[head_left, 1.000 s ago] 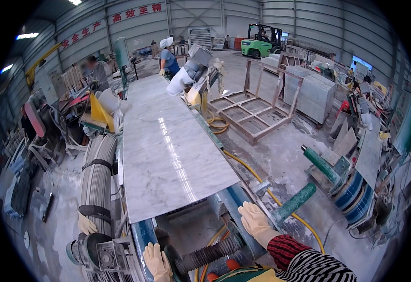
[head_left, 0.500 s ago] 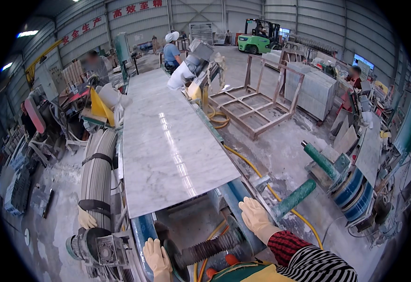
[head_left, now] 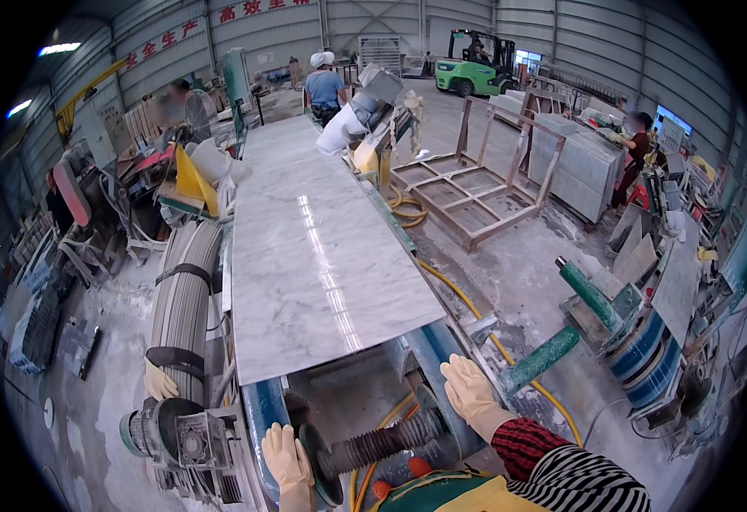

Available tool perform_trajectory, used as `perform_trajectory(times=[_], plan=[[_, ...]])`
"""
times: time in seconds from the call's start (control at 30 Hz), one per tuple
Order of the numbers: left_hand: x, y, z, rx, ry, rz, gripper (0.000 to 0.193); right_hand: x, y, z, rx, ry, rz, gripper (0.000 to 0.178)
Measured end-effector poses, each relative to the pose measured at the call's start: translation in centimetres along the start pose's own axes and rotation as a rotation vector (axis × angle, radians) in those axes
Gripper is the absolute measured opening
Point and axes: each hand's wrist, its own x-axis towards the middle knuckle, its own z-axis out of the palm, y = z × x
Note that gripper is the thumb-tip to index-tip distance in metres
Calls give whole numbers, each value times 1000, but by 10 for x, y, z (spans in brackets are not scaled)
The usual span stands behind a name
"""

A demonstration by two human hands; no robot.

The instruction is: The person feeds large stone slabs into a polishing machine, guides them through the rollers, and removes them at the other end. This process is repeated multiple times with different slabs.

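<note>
A large white marble slab (head_left: 322, 247) with grey veins lies flat on a long machine bed, its near edge just beyond my hands. Wearing a cream glove, my left hand (head_left: 288, 461) rests with fingers stretched out on the left blue rail (head_left: 264, 405). My right hand (head_left: 474, 394), gloved the same way, lies flat on the right blue rail (head_left: 431, 354). Neither holds anything, and both are apart from the slab. Between the rails sits a dark ribbed roller (head_left: 382, 448) with a round disc at its left end.
A motor (head_left: 190, 448) and a grey bellows cover (head_left: 187, 299) run along the left side. Green posts (head_left: 540, 358) and a yellow hose (head_left: 510, 354) are at right. Beyond stand a rusty metal frame (head_left: 467, 200), a green forklift (head_left: 473, 72), and several people, one (head_left: 324, 85) near the slab's far end.
The view has shifted slightly. My hands stay on the rails, and the slab looks unmoved. The person at the far end has turned away; the one at far right now stands by the stacked grey slabs.
</note>
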Motion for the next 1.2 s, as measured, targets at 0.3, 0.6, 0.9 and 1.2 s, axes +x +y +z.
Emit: perform_trajectory(times=[0.3,0.6,0.9,1.2], plan=[[-7,-3,1,-11,6,-9,37,0,-2,-4,39,-33,17,38],[-11,-2,2,-4,24,-10,37,-3,-5,-7,46,-51,32,38],[-10,3,-5,1,27,2,36,-8,-5,-7,19,-38,21,38],[-9,9,-11,-7,22,17,36,-10,-5,-8,19,-16,4,38]])
